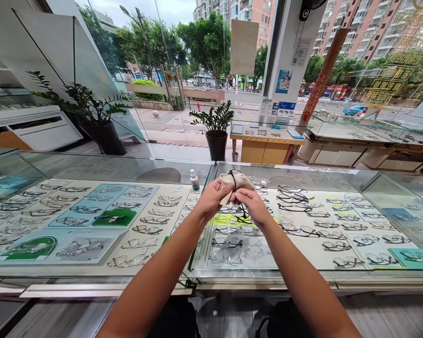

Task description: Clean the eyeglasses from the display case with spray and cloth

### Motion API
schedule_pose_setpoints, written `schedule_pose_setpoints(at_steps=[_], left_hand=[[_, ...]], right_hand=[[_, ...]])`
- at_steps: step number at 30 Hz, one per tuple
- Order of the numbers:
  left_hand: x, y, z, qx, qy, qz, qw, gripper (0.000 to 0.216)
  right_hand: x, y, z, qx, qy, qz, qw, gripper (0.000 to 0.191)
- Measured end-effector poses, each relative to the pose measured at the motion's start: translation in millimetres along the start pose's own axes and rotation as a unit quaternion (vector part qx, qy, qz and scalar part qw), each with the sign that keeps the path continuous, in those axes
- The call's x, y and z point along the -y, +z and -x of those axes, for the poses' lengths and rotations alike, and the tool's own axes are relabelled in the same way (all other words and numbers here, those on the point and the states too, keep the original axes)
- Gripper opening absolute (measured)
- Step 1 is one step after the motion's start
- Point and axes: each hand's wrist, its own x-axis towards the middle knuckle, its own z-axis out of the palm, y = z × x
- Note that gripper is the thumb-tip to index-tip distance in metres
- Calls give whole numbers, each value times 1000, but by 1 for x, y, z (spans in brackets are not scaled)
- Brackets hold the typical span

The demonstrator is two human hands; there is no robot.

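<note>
Above the glass counter, my left hand (pixel 215 196) is closed on a pale beige cloth (pixel 246 182), which is bunched around a pair of dark-framed eyeglasses (pixel 233 178). My right hand (pixel 252 203) is closed too, its thumb and fingers pinching the eyeglasses close to the left fingers. Part of the dark frame shows over the cloth, and a thin dark piece hangs below the hands. The fingers and cloth hide most of the lenses. Just left of my hands, a small white spray bottle (pixel 194 180) stands upright on the counter.
Rows of eyeglasses (pixel 148 229) lie inside the glass display case (pixel 268 273) beneath my hands. A potted plant (pixel 216 141) stands beyond the counter, with a larger one (pixel 104 136) to its left. Further back is a wooden cabinet (pixel 264 151) by the window.
</note>
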Motion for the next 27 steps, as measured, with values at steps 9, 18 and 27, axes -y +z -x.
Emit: schedule_pose_setpoints(at_steps=[9,18,27], left_hand=[[5,2,-2,-68,33,-29,997,64],[2,6,3,-30,17,-7,999,56],[0,1,0,-30,12,-13,999,59]], right_hand=[[2,10,3,34,21,29,999,49],[-1,9,2,17,16,-19,1000,49],[5,8,3,16,13,2,1000,46]])
